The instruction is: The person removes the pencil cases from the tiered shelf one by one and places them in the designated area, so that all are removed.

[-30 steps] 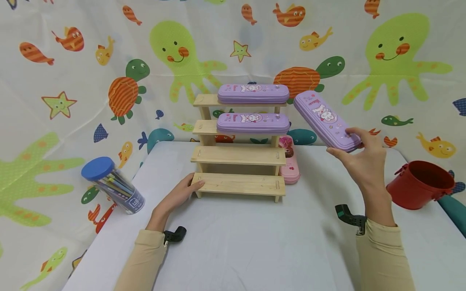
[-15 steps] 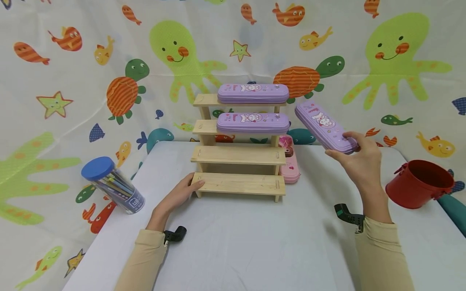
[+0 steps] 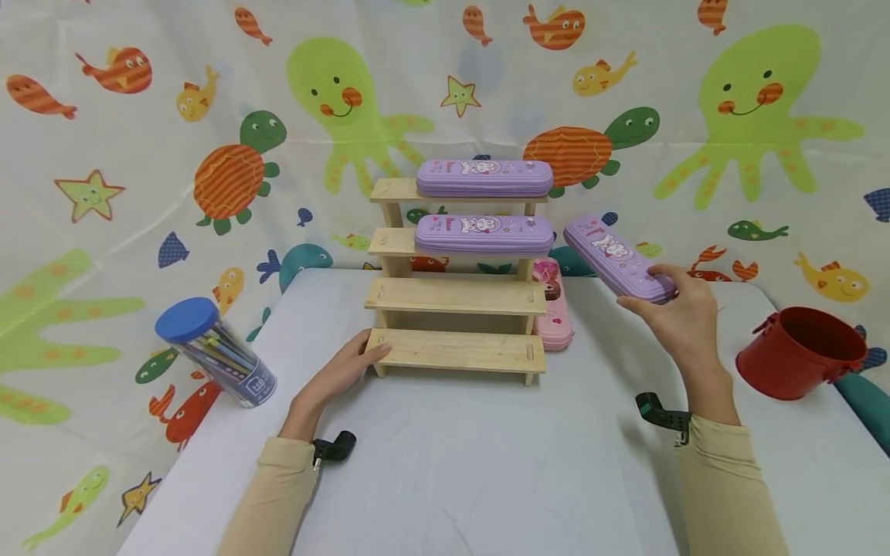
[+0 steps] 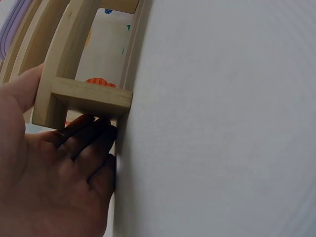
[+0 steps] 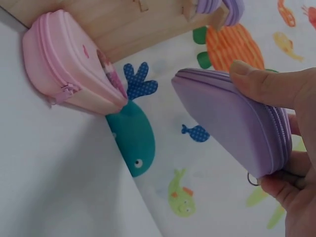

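In the head view my right hand [image 3: 679, 324] pinches the near end of a purple zipped pencil case [image 3: 615, 259], holding it raised and tilted over the table's right side. The right wrist view has my thumb on one side of this case and fingers on the other. A wooden four-step display stand [image 3: 455, 351] stands mid-table. My left hand [image 3: 339, 372] grips the left end of its lowest step, thumb on top; the left wrist view shows fingers by the leg below. Two more purple pencil cases, an upper one [image 3: 484, 178] and a lower one [image 3: 484, 235], lie on the top two steps.
A pink pencil case [image 3: 555, 316] lies on the table, partly behind the stand's right side. Far right is a red bucket [image 3: 796, 355]. At the left edge a clear blue-lidded tub of pens [image 3: 222, 359] stands leaning in view. A patterned cloth [image 3: 417, 69] hangs behind.
My right hand has lowered the purple pencil case and shifted it slightly left. My left hand and the wooden stand have stayed put.
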The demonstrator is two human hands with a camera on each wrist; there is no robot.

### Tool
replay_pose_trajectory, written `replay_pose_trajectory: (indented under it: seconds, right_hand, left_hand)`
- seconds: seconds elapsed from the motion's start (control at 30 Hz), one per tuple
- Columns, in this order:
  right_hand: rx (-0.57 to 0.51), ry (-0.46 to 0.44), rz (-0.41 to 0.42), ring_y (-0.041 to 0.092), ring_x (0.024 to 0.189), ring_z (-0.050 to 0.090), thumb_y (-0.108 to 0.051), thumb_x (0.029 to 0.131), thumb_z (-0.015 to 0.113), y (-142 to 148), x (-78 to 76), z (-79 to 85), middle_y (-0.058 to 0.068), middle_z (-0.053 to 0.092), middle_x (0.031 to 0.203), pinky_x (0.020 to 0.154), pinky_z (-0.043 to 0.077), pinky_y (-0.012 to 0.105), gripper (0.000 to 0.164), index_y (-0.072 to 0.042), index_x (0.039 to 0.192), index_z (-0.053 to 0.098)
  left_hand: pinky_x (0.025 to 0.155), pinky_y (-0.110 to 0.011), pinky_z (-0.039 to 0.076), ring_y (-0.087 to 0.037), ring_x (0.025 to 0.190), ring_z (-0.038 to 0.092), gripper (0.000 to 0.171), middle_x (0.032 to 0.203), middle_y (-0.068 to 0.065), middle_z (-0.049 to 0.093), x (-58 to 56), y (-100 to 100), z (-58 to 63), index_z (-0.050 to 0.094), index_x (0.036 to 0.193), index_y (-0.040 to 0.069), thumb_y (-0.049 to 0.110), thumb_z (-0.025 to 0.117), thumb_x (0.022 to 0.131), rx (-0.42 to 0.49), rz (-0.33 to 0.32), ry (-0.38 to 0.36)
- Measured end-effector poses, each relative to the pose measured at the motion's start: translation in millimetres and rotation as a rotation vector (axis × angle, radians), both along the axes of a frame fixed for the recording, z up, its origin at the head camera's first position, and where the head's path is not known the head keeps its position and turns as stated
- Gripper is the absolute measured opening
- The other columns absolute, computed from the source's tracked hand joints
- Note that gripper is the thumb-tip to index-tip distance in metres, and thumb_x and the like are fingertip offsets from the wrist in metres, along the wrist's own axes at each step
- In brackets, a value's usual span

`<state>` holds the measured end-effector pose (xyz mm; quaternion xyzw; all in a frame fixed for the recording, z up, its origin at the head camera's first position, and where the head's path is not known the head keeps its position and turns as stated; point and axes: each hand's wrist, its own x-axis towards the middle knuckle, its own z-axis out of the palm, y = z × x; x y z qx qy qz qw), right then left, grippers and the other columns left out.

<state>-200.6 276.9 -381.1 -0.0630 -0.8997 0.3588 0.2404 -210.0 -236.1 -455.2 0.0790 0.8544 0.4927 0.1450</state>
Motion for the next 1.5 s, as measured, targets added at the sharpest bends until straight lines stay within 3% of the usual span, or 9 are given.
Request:
replay_pose_trajectory:
  seconds: [0.4,0.6,0.87,1.5]
  right_hand:
    - [0.010,-0.070,0.023,0.038,0.114,0.046,-0.046,0.080,0.081,2.7,-5.3,-13.5,0.024,0.059,0.128,0.079,0.039,0.037,0.072,-0.009,0.136,0.057]
    - [0.028,-0.073,0.028,0.039,0.109,0.048,-0.046,0.078,0.082,5.1,-6.3,-20.9,0.025,0.061,0.124,0.076,0.036,0.038,0.071,-0.007,0.133,0.058]
    - [0.043,-0.143,0.031,0.040,0.110,0.047,-0.049,0.082,0.078,7.9,-8.8,-30.0,0.028,0.060,0.127,0.075,0.034,0.035,0.073,-0.007,0.137,0.056]
    - [0.076,-0.214,0.029,0.039,0.107,0.048,-0.048,0.082,0.078,10.3,-14.1,-43.1,0.030,0.059,0.125,0.074,0.033,0.033,0.075,-0.005,0.137,0.054]
  left_hand:
    - [0.122,-0.057,0.019,-0.034,0.150,0.025,0.073,0.159,-0.017,0.033,-0.6,0.6,1.0,0.025,0.155,0.007,0.049,0.051,0.101,0.023,-0.001,-0.002]
    - [0.122,-0.058,0.020,-0.038,0.150,0.024,0.067,0.159,-0.023,0.031,8.3,7.4,22.4,0.023,0.155,0.000,0.036,0.050,0.104,0.017,-0.010,-0.033]
    - [0.122,-0.058,0.019,-0.037,0.150,0.025,0.065,0.158,-0.022,0.032,14.8,10.2,32.1,0.025,0.154,0.001,0.034,0.051,0.104,0.033,-0.015,-0.039]
    - [0.122,-0.057,0.020,-0.036,0.149,0.027,0.064,0.156,-0.022,0.034,15.1,11.4,33.1,0.027,0.153,0.001,0.033,0.051,0.104,0.040,-0.020,-0.030]
